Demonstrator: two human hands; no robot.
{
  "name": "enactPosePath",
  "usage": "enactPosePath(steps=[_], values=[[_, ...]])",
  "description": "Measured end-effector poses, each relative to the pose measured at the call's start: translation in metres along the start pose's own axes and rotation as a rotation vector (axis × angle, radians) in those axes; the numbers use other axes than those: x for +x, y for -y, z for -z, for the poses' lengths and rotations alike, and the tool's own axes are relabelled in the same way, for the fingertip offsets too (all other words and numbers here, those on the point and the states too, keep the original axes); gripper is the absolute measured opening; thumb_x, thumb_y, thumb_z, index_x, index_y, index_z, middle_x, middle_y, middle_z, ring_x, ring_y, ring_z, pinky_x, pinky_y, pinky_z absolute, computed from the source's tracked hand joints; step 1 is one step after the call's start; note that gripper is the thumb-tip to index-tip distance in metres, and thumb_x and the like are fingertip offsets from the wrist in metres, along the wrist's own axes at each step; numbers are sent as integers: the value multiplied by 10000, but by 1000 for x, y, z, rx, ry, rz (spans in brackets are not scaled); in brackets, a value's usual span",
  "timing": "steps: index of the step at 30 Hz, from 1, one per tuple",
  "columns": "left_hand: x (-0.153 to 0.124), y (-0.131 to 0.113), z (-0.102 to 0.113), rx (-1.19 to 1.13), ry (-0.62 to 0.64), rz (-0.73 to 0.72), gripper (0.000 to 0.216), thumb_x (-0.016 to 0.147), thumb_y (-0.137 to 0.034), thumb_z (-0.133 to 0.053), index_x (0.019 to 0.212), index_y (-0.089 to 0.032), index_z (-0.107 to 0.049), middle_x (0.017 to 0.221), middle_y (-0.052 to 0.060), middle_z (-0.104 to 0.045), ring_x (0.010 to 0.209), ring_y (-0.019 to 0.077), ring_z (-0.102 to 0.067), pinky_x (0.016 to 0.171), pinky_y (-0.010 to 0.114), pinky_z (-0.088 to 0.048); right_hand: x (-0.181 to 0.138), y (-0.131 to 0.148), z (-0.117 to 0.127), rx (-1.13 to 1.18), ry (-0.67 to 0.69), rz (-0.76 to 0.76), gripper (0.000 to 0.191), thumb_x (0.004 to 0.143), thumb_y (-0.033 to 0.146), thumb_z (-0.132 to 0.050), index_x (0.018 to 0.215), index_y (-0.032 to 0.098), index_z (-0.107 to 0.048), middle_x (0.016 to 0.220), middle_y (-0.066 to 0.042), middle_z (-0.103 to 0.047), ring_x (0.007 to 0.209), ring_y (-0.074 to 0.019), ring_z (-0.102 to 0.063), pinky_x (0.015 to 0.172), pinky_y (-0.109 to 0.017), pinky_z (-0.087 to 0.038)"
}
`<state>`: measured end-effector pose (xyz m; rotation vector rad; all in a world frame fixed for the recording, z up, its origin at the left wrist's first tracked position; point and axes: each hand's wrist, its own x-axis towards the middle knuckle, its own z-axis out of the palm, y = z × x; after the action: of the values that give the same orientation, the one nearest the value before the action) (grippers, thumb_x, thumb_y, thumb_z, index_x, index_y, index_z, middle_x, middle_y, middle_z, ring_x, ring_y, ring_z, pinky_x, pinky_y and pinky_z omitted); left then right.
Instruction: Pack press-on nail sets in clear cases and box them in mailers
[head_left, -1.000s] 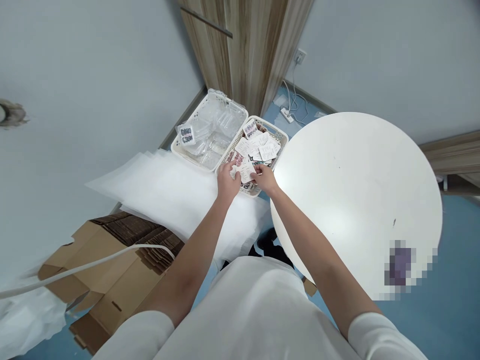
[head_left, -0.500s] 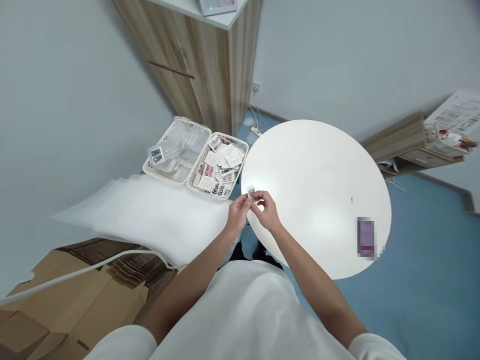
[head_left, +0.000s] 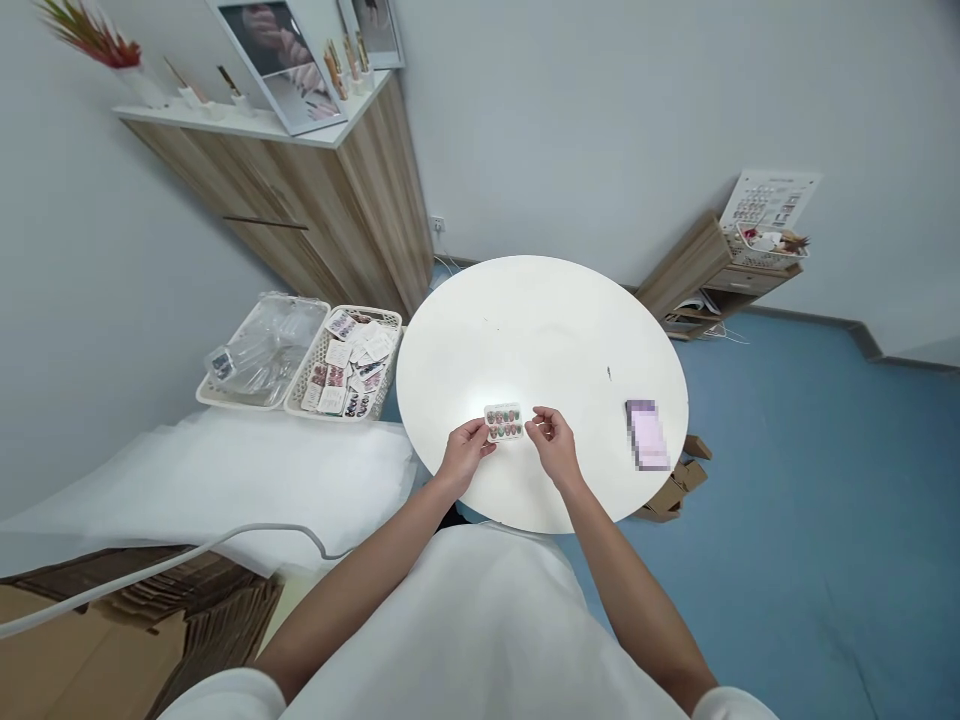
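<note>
A small white card of press-on nails [head_left: 503, 422], with two rows in red, pink and green, faces up over the near part of the round white table [head_left: 540, 310]. My left hand [head_left: 463, 456] pinches its left edge between thumb and fingers. Just off the card's right edge is my right hand [head_left: 556, 449], its fingers bent and apart, with nothing visible in them. Whether the card touches the tabletop I cannot tell.
Left of the table stand a white basket of nail cards [head_left: 349, 362] and a second basket with clear plastic packaging [head_left: 274, 345]. A blurred purple object [head_left: 648, 436] lies on the table's right side. Cardboard [head_left: 90, 655] is stacked at lower left.
Both hands held the card close together before; now the right hand has let go and moved off to the right. The card is turned flat to view, and the camera view has shifted right.
</note>
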<state>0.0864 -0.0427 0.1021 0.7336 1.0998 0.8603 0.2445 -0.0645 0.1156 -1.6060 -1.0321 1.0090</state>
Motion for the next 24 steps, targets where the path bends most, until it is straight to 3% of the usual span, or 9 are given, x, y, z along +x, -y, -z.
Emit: enactPosePath(steps=[4, 9, 17, 24], values=[[-3, 11, -31, 187, 27, -23, 310, 704, -384, -578, 930, -181, -640, 913, 55, -643, 836, 149, -572, 742, 286, -454, 5, -8, 34, 186, 145, -102, 298, 715, 415, -538, 928, 209, -569, 735, 0, -551, 626, -113, -496, 628, -275, -418], [-9, 22, -52, 286, -7, -56, 353, 716, -374, -570, 1005, -174, -601, 809, 42, -649, 732, 134, -576, 722, 287, -447, 3, -17, 56, 248, 157, -115, 261, 699, 410, -556, 839, 191, -576, 677, 3, -554, 601, -111, -490, 572, -251, -385], [-17, 37, -54, 282, 15, -71, 253, 644, -321, -649, 822, -151, -592, 703, 25, -606, 672, 134, -586, 724, 302, -464, -2, -30, 62, 281, 199, -135, 282, 695, 427, -547, 856, 196, -568, 725, -16, -588, 632, -130, -535, 585, -263, -412], [-12, 27, -45, 351, 46, -53, 220, 648, -318, -629, 785, -156, -574, 654, 9, -578, 621, 122, -559, 670, 281, -451, -1, -33, 58, 118, 166, -115, 393, 688, 390, -543, 1038, 210, -547, 780, -8, -547, 567, -103, -492, 539, -255, -403]])
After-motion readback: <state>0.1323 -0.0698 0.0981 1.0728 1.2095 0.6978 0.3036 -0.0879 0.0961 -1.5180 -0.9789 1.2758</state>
